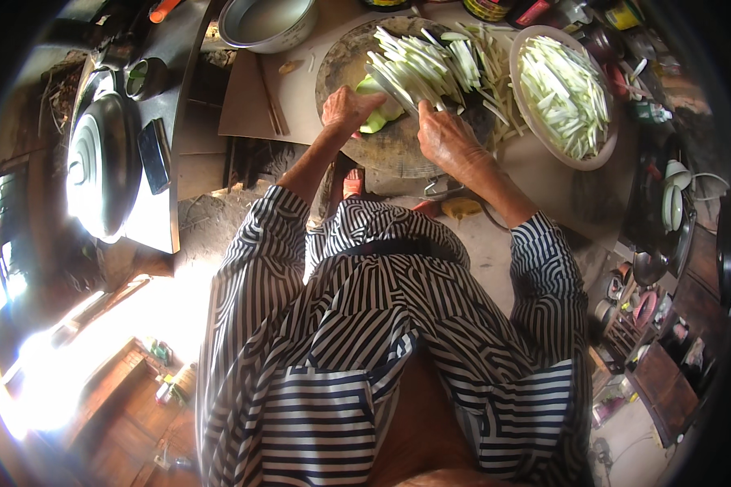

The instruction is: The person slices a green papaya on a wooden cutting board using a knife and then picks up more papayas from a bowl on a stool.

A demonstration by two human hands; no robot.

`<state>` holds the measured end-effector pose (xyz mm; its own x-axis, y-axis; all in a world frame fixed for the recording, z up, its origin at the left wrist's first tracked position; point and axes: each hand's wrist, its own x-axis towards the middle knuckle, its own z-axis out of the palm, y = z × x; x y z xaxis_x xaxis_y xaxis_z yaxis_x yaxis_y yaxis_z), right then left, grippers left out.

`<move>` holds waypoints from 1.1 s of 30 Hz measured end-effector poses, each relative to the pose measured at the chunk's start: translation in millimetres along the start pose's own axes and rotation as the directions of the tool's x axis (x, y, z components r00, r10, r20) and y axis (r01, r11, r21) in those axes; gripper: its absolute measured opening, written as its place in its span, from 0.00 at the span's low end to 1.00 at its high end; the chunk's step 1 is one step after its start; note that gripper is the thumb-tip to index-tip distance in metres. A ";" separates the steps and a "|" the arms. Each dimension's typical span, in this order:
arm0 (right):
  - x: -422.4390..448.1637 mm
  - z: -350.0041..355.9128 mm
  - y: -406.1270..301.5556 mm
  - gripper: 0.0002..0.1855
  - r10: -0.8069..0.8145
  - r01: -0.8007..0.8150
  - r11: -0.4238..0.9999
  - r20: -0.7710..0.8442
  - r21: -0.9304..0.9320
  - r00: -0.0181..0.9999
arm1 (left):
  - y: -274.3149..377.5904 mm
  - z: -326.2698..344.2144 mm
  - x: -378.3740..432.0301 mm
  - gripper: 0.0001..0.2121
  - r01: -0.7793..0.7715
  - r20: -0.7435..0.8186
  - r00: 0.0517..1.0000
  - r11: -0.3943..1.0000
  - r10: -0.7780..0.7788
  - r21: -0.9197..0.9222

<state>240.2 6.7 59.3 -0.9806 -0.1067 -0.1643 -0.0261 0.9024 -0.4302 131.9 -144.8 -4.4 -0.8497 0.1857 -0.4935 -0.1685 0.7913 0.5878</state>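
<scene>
On a round wooden chopping board (396, 155), my left hand (348, 111) presses on a pale green piece of vegetable (381, 115). My right hand (449, 137) grips a knife, its blade (391, 90) slanting up and left beside that piece; the handle is hidden in my fist. Cut pale green strips (414, 64) lie heaped just beyond the blade. More strips (499, 79) spill over the board's right side. Farther right stands an oval pale basin (603, 152) filled with similar strips.
A metal bowl (268, 27) stands at the back left, with chopsticks (270, 97) in front of it. Jars (487, 7) line the back edge of the table. On the stove top at left are a lidded wok (100, 164), a smartphone (154, 155) and a cup (146, 79).
</scene>
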 end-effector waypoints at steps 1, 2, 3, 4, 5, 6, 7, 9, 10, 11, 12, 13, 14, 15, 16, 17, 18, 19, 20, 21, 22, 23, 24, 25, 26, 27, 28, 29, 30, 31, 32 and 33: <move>2.4 4.3 2.8 0.07 -0.047 0.047 0.999 -0.001 -0.015 0.999 | 1.6 -1.4 -0.8 0.24 0.006 0.001 1.000 1.000 -0.006 -0.004; 6.4 12.2 7.9 0.09 -0.095 0.094 0.995 -0.001 -0.030 0.996 | 2.4 -2.8 -1.4 0.24 0.016 0.010 1.000 1.000 -0.016 -0.002; 8.5 11.7 5.8 0.10 -0.139 0.139 0.989 0.003 -0.045 0.990 | 2.4 -3.0 -1.9 0.24 0.026 0.023 0.999 1.000 -0.026 -0.001; 8.5 10.7 2.8 0.10 -0.104 0.103 0.992 -0.004 -0.070 0.995 | 2.9 -3.6 -2.5 0.24 0.037 0.035 0.999 0.999 -0.037 -0.001; 8.2 9.1 -2.2 0.10 -0.068 0.067 0.993 -0.012 -0.095 0.998 | 4.2 -4.3 -3.0 0.24 0.031 0.035 0.999 1.000 -0.030 -0.006; 8.2 7.4 -7.2 0.10 -0.033 0.031 0.993 -0.019 -0.117 0.999 | 5.2 -5.0 -4.2 0.24 0.026 0.036 0.999 1.000 -0.026 -0.009; 8.4 10.2 -6.7 0.09 -0.030 0.027 0.993 -0.025 -0.111 0.999 | 5.4 -4.3 -4.8 0.24 0.022 0.037 0.999 1.000 -0.022 -0.013; 9.6 17.0 -4.8 0.09 -0.025 0.021 0.995 -0.041 -0.097 0.999 | 4.9 0.6 -3.3 0.24 0.042 0.017 0.999 0.999 -0.043 0.030; 14.1 17.9 -4.3 0.09 -0.016 0.015 0.998 -0.019 -0.068 1.000 | 4.2 2.3 -2.7 0.23 0.053 0.006 0.999 0.997 -0.053 0.053; 21.0 18.8 -3.2 0.09 -0.007 0.007 0.999 0.003 -0.039 1.000 | 2.6 3.7 -2.9 0.23 0.055 0.004 0.998 0.998 -0.055 0.043; 27.0 18.6 -2.4 0.09 0.000 0.000 1.000 0.020 -0.013 1.000 | 2.0 4.3 -2.4 0.23 0.054 -0.002 0.999 0.998 -0.054 0.032; 30.3 18.6 -2.7 0.08 -0.010 0.010 1.000 0.006 -0.016 1.000 | 1.0 5.0 -1.8 0.22 0.052 -0.007 0.999 0.998 -0.051 0.021; 32.9 18.6 -3.2 0.08 -0.020 0.020 1.000 -0.008 -0.020 1.000 | -1.3 4.9 -0.6 0.22 0.041 -0.016 0.999 0.999 -0.040 0.004; 32.4 18.2 -2.9 0.08 -0.023 0.022 0.999 -0.024 -0.027 0.999 | 0.5 2.9 -1.8 0.22 0.042 -0.003 0.999 0.999 -0.042 -0.006; 29.8 18.7 -1.6 0.08 -0.033 0.032 0.999 -0.028 -0.003 0.999 | 3.0 0.2 -3.6 0.22 0.044 0.009 0.999 0.999 -0.044 -0.017; 25.8 20.9 0.8 0.08 -0.042 0.043 0.999 -0.033 0.021 0.999 | 5.7 -1.1 -5.5 0.22 0.046 0.022 0.999 0.999 -0.045 -0.027; 23.5 24.0 1.8 0.09 -0.061 0.063 0.997 -0.038 0.052 0.997 | 6.0 -4.1 -7.6 0.21 0.036 0.026 0.999 0.999 -0.035 -0.014; 18.8 28.4 9.5 0.09 -0.057 0.057 0.998 0.015 -0.004 0.998 | 6.3 -3.8 -6.6 0.21 0.032 0.033 0.999 0.999 -0.032 -0.014; 12.5 33.9 20.7 0.10 -0.049 0.053 0.997 0.068 -0.059 0.996 | 5.3 -3.3 -4.7 0.21 0.029 0.040 0.999 0.999 -0.028 -0.015; 8.2 33.1 25.2 0.10 -0.043 0.058 0.992 0.124 -0.115 0.991 | 4.1 -2.8 -4.2 0.21 0.030 0.044 0.999 0.999 -0.029 -0.019; 5.2 32.3 28.6 0.11 -0.057 0.075 0.986 0.119 -0.151 0.991 | 3.4 -2.5 -3.9 0.21 0.018 0.023 1.000 0.999 -0.017 -0.029; 1.2 31.3 31.4 0.12 -0.071 0.091 0.978 0.114 -0.186 0.991 | 3.0 -2.6 -3.9 0.21 0.005 0.002 1.000 0.999 -0.005 -0.039; -2.1 25.3 26.0 0.13 -0.070 0.086 0.981 0.099 -0.172 0.993 | 1.2 -2.5 -4.8 0.21 -0.004 -0.015 1.000 0.999 0.004 -0.048; -5.4 16.8 18.5 0.13 -0.066 0.078 0.984 0.084 -0.158 0.994 | 1.0 -2.9 -5.4 0.21 -0.004 -0.005 1.000 0.999 0.003 -0.050; -5.1 7.3 7.7 0.14 -0.049 0.055 0.994 0.058 -0.095 0.997 | 1.3 -4.1 -6.6 0.21 -0.002 0.004 1.000 0.999 0.002 -0.052; -4.0 1.8 -0.9 0.14 -0.027 0.028 0.999 0.030 -0.029 0.999 | 2.7 -4.7 -7.3 0.21 -0.002 0.016 1.000 0.999 0.003 -0.050; -1.0 4.9 -2.7 0.14 -0.018 0.019 1.000 0.042 -0.014 0.999 | 3.7 -4.7 -7.7 0.21 0.006 0.010 1.000 0.999 -0.005 -0.040; 3.8 10.4 -2.3 0.14 -0.010 0.010 1.000 0.054 0.002 0.998 | 4.6 -4.4 -8.2 0.21 0.014 0.004 1.000 0.999 -0.014 -0.029; 8.6 16.1 -0.1 0.13 0.002 -0.003 1.000 0.067 0.015 0.998 | 5.7 -2.8 -7.8 0.21 0.021 0.002 1.000 1.000 -0.020 -0.020; 15.7 23.0 3.8 0.10 -0.053 0.053 0.998 -0.009 0.036 0.999 | 5.6 -1.9 -6.7 0.21 0.017 0.012 1.000 1.000 -0.017 -0.014; 24.0 30.3 8.9 0.07 -0.105 0.109 0.993 -0.085 0.053 0.991 | 5.6 -1.0 -4.4 0.21 0.013 0.022 1.000 1.000 -0.013 -0.008; 30.0 29.9 6.5 0.04 -0.155 0.168 0.984 -0.169 0.063 0.973 | 7.3 -1.9 -3.0 0.20 0.004 0.028 1.000 1.000 -0.004 -0.002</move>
<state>216.4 -3.1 25.0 -0.9833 -0.1732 0.0566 -0.1778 0.8437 -0.5065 132.3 -140.7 2.6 -0.8345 0.1994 -0.5136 -0.1725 0.7909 0.5872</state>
